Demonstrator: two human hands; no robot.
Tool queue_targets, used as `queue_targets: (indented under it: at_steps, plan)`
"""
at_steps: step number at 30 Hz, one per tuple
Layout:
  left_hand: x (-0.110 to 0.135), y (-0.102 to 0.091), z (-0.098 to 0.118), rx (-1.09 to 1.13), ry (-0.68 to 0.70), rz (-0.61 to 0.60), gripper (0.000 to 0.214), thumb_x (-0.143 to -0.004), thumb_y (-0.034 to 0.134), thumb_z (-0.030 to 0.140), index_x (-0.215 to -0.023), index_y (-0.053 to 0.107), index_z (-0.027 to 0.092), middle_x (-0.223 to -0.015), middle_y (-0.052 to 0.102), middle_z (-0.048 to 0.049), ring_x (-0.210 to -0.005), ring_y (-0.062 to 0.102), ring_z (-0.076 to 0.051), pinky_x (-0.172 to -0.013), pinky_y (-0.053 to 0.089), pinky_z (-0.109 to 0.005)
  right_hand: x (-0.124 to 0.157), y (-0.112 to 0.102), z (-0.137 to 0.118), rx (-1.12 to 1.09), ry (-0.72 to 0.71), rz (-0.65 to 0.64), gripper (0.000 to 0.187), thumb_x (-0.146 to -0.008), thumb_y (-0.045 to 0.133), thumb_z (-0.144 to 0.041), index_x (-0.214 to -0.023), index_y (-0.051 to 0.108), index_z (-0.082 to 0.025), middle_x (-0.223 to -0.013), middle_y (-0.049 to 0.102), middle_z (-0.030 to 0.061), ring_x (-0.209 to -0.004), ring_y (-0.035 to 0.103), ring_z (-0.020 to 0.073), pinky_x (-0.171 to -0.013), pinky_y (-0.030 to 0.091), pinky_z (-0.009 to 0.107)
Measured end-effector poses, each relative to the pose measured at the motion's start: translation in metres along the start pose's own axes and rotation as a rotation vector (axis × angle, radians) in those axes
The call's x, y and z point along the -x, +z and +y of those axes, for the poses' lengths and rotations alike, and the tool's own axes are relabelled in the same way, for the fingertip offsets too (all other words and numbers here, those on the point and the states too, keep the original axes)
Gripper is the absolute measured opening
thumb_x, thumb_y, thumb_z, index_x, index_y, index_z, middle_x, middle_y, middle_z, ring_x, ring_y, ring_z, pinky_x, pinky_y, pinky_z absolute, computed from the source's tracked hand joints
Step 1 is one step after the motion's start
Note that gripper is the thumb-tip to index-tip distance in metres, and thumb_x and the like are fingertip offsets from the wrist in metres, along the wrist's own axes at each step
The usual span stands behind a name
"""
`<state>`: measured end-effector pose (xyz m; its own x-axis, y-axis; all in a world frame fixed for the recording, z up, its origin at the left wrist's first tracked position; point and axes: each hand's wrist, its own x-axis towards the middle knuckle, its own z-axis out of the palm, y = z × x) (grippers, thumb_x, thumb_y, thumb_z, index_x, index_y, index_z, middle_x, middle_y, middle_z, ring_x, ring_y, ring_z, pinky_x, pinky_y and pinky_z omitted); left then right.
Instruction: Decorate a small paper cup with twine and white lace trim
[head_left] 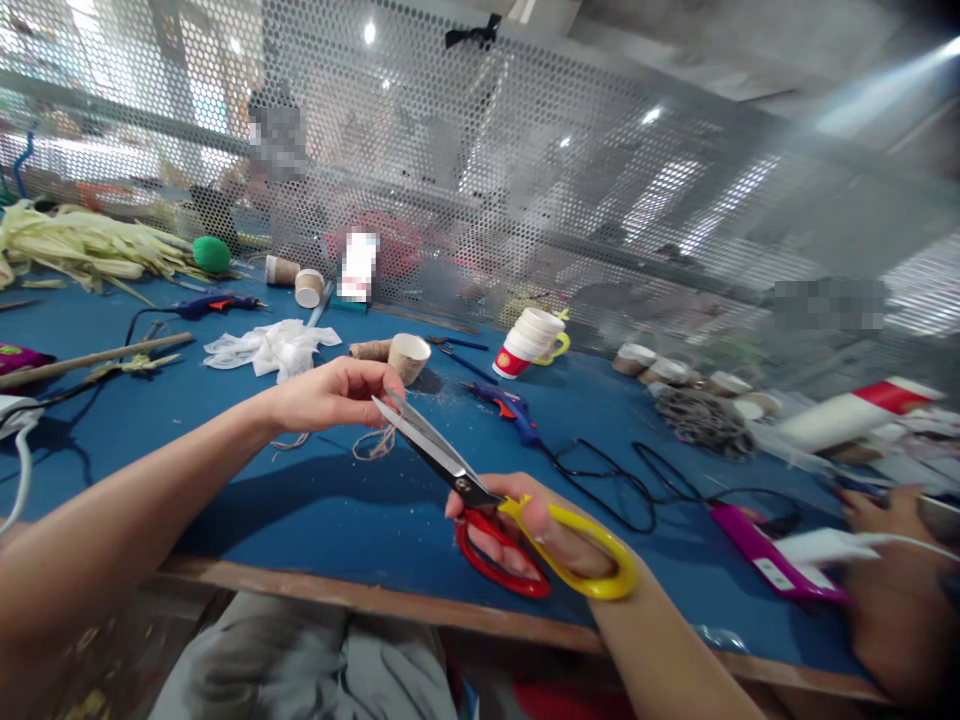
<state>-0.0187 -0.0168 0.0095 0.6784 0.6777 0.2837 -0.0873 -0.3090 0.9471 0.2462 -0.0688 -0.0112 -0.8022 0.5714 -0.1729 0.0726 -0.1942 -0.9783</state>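
My right hand [547,525] holds scissors [461,480] with one red and one yellow handle loop, thumb and fingers through them. The blades are slightly apart and their tips reach the fingertips of my left hand [337,390]. Thumb and fingers of that hand are pinched together on thin brown twine [375,443], which hangs in a loop below. Just beyond the fingertips stands a small cup [409,358] with a white rim and a brownish side. A spool of twine [369,350] lies beside it, partly hidden.
A blue glue gun [510,410] trails its black cable to a purple power strip [776,560]. Stacked paper cups [531,342] stand behind. White cloth [274,348] and another glue gun [217,303] lie left. Another person's hand [889,525] is at right. Perforated metal screen [450,150] closes the back.
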Motion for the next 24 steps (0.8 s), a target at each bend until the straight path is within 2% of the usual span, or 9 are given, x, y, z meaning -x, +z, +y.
queue_targets:
  at_steps: [6, 11, 13, 14, 17, 19, 21, 24]
  plan:
    - [0.0, 0.0, 0.0, -0.02, -0.03, 0.009, 0.012, -0.072, 0.06, 0.022, -0.078, 0.055, 0.014, -0.071, 0.055, 0.0008, -0.062, 0.049, -0.008, -0.059, 0.04, -0.021, 0.001, 0.001, 0.003, 0.047, 0.004, 0.068, 0.06, -0.069, 0.051, -0.062, -0.1, 0.054, -0.01, -0.053, 0.043, -0.0046, -0.032, 0.027, 0.0003, -0.027, 0.023, 0.013]
    - [-0.002, 0.001, -0.002, -0.041, -0.046, 0.07, 0.007, -0.073, 0.057, 0.02, -0.077, 0.055, 0.014, -0.071, 0.054, 0.0011, -0.063, 0.048, -0.007, -0.059, 0.038, -0.02, 0.004, 0.001, -0.002, 0.11, 0.046, 0.106, 0.061, -0.067, 0.054, -0.062, -0.099, 0.054, -0.011, -0.052, 0.043, -0.0049, -0.031, 0.027, 0.0007, -0.027, 0.021, 0.014]
    - [-0.004, 0.002, -0.003, -0.007, -0.062, 0.14, 0.007, -0.073, 0.057, 0.019, -0.075, 0.055, 0.014, -0.068, 0.052, 0.002, -0.06, 0.046, -0.006, -0.056, 0.036, -0.019, 0.006, 0.001, -0.008, 0.161, 0.035, 0.189, 0.066, -0.064, 0.056, -0.064, -0.103, 0.053, -0.011, -0.054, 0.043, -0.0042, -0.033, 0.029, 0.0014, -0.029, 0.022, 0.015]
    - [-0.005, 0.003, -0.003, 0.027, -0.077, 0.177, 0.007, -0.073, 0.058, 0.019, -0.073, 0.054, 0.014, -0.065, 0.051, 0.0027, -0.057, 0.044, -0.005, -0.053, 0.035, -0.019, 0.006, 0.001, -0.011, 0.207, 0.034, 0.28, 0.066, -0.064, 0.055, -0.063, -0.106, 0.052, -0.012, -0.056, 0.044, -0.0039, -0.035, 0.03, 0.0019, -0.03, 0.022, 0.015]
    - [-0.006, 0.004, -0.005, 0.184, -0.157, 0.252, 0.008, -0.072, 0.058, 0.019, -0.071, 0.052, 0.014, -0.058, 0.047, 0.0041, -0.05, 0.041, -0.004, -0.047, 0.031, -0.018, 0.002, -0.005, -0.019, 0.493, 0.084, 0.633, 0.056, -0.071, 0.054, -0.054, -0.113, 0.05, -0.017, -0.06, 0.048, -0.0017, -0.04, 0.038, 0.0059, -0.035, 0.029, 0.018]
    - [-0.007, 0.004, -0.007, 0.312, -0.23, 0.272, 0.008, -0.07, 0.059, 0.018, -0.071, 0.052, 0.014, -0.056, 0.047, 0.0043, -0.049, 0.041, -0.004, -0.047, 0.031, -0.018, -0.005, -0.012, -0.019, 0.819, 0.122, 0.775, 0.047, -0.072, 0.058, -0.043, -0.111, 0.053, -0.018, -0.068, 0.056, 0.0025, -0.052, 0.051, 0.0124, -0.046, 0.039, 0.024]
    - [-0.007, 0.004, -0.009, 0.428, -0.317, 0.283, 0.01, -0.068, 0.061, 0.016, -0.071, 0.051, 0.014, -0.055, 0.047, 0.004, -0.048, 0.042, -0.005, -0.047, 0.032, -0.017, -0.014, -0.02, -0.014, 1.15, 0.204, 0.816, 0.041, -0.072, 0.058, -0.033, -0.11, 0.055, -0.017, -0.081, 0.062, 0.0079, -0.071, 0.059, 0.0202, -0.062, 0.044, 0.029]
    - [-0.008, 0.004, -0.011, 0.543, -0.419, 0.283, 0.012, -0.067, 0.062, 0.015, -0.069, 0.05, 0.014, -0.052, 0.046, 0.004, -0.047, 0.041, -0.005, -0.046, 0.033, -0.017, -0.024, -0.027, -0.005, 1.449, 0.387, 0.745, 0.042, -0.074, 0.053, -0.022, -0.116, 0.053, -0.014, -0.093, 0.063, 0.0132, -0.084, 0.06, 0.0242, -0.069, 0.043, 0.031]
